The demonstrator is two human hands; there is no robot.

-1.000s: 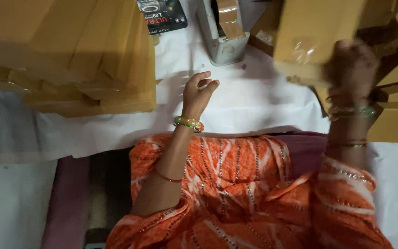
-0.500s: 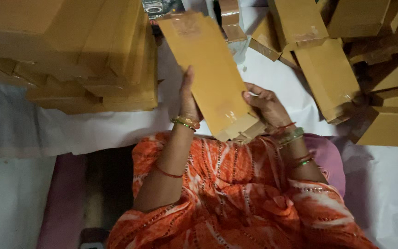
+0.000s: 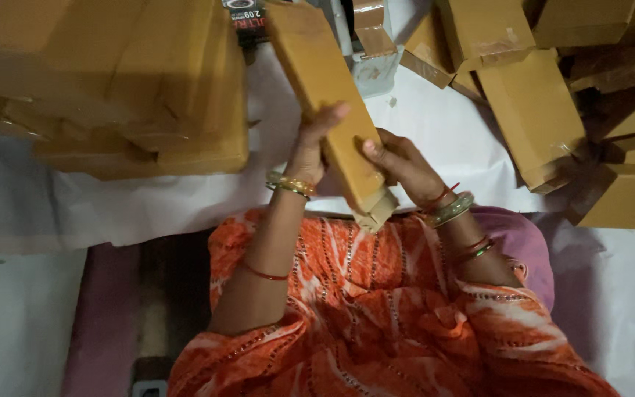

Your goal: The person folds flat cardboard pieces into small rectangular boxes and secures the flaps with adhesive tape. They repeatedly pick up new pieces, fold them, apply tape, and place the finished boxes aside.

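Note:
A long, narrow brown cardboard box [image 3: 323,88] is held up over the white cloth, its far end pointing away from me. My left hand [image 3: 310,147] grips its left side, fingers curled over the edge. My right hand [image 3: 398,163] holds its right side near the lower end, thumb on the top face. The near end flap of the box [image 3: 373,213] hangs partly loose. Both wrists wear bangles.
A tall stack of flat brown boxes [image 3: 134,88] fills the left. Several similar made-up boxes [image 3: 534,110] lie in a heap at the right. A tape dispenser [image 3: 370,44] stands behind the held box. White cloth [image 3: 148,209] covers the surface; orange patterned clothing is below.
My right hand brought a box from the right pile to the middle. My left hand took hold of it, and the box has turned from its broad face to its narrow side.

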